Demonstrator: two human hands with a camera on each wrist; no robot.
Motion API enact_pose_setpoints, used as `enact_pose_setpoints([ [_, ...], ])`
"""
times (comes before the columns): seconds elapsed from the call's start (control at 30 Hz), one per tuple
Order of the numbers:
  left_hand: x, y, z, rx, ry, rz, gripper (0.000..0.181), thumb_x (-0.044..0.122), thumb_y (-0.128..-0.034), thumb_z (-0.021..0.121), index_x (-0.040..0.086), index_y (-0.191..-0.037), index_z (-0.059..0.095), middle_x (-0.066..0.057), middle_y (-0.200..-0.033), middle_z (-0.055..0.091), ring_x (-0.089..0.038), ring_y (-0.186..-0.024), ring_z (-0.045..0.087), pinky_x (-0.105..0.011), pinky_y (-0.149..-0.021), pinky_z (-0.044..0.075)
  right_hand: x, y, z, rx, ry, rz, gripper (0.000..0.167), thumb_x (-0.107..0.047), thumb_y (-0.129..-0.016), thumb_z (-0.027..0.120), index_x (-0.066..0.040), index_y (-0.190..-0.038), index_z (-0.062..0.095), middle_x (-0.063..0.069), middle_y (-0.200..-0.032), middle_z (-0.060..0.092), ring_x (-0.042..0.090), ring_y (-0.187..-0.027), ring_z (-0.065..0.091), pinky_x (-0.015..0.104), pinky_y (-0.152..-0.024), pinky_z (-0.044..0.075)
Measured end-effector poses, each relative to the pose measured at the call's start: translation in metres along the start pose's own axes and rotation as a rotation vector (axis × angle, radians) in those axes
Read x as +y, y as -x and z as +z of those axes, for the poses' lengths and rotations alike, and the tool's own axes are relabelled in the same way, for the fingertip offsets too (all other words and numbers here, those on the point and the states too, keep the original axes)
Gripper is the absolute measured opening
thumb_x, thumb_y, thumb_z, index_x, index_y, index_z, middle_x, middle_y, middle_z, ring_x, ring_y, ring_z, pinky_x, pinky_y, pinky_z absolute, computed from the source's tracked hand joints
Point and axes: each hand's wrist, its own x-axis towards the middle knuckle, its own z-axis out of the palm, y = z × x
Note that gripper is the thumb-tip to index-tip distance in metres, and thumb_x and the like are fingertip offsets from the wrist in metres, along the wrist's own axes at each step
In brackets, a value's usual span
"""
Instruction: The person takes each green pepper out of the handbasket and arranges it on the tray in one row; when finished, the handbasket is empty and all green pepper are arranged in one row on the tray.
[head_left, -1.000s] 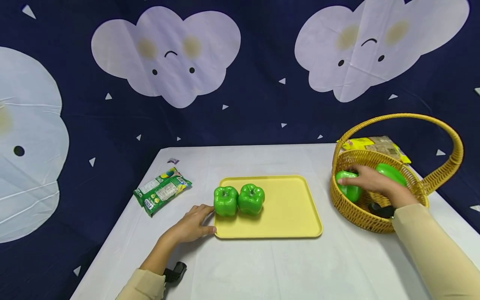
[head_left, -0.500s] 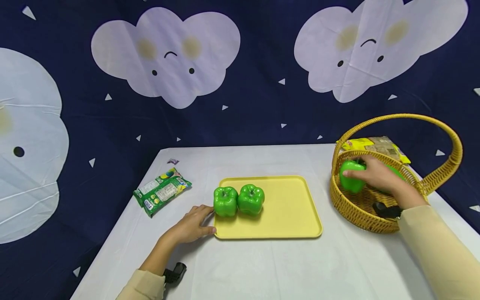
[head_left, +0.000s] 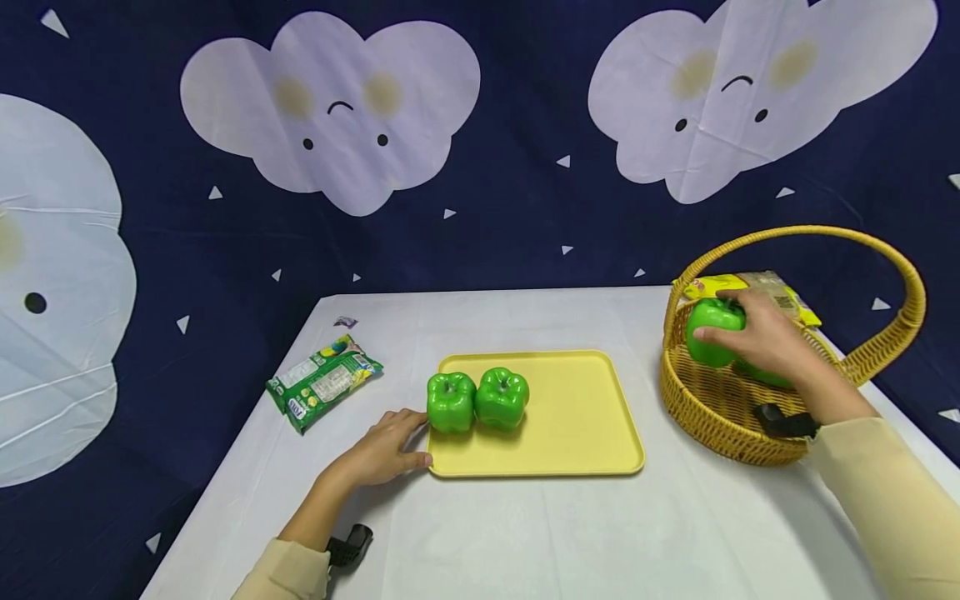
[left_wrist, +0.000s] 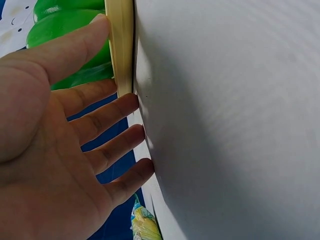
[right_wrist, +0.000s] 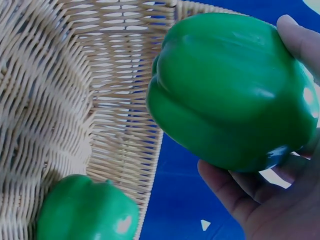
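My right hand (head_left: 765, 337) holds a green bell pepper (head_left: 712, 332) between thumb and fingers, raised within the wicker basket (head_left: 693, 417). Below it, partly hidden by that hand, another green bell pepper (right_wrist: 90, 210) lies on the basket's bottom. Two more green bell peppers, the left one (head_left: 452, 402) and the right one (head_left: 502, 398), sit side by side on the left part of a yellow tray (head_left: 577, 417). At the tray's left edge my left hand (head_left: 386, 448) rests with fingers spread; in the left wrist view its thumb and index fingertip touch the rim (left_wrist: 120, 45).
A tall handle (head_left: 802, 232) arches over the basket. Behind the basket lies a yellow packet (head_left: 720, 287). A green snack bag (head_left: 326, 382) and a small purple wrapper (head_left: 346, 322) are at the table's left. A dark cloth with clouds hangs behind the white table (head_left: 510, 533).
My right hand has lifted the bell pepper from the basket's bottom, up and slightly right. The left hand and the tray have stayed in place.
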Motion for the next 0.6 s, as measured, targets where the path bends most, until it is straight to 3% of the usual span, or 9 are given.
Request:
enact_pose_setpoints([
  [0.23,0.0,0.0,0.0,0.001,0.0,0.011,0.065,0.032,-0.0832,0.07,0.005,-0.137,0.046,-0.013,-0.135,0.052,-0.035,-0.13,0.04,-0.057,-0.109,0.031,-0.009,0.006,-0.006,0.018,0.043,0.011,0.086,-0.049,-0.083,0.066,0.006,-0.139,0.033,0.032,-0.128,0.039,0.043,-0.102,0.042,0.048,-0.073,0.039],
  [0.6,0.0,0.0,0.0,0.002,-0.002,0.011,0.065,0.031,-0.0833,0.07,0.006,-0.138,0.046,-0.013,-0.135,0.052,-0.035,-0.13,0.041,-0.057,-0.109,0.031,-0.025,0.019,-0.011,0.101,0.004,-0.068,0.08,-0.037,-0.081,0.072,0.007,-0.137,0.036,0.031,-0.123,0.042,0.039,-0.096,0.043,0.037,-0.069,0.037],
])
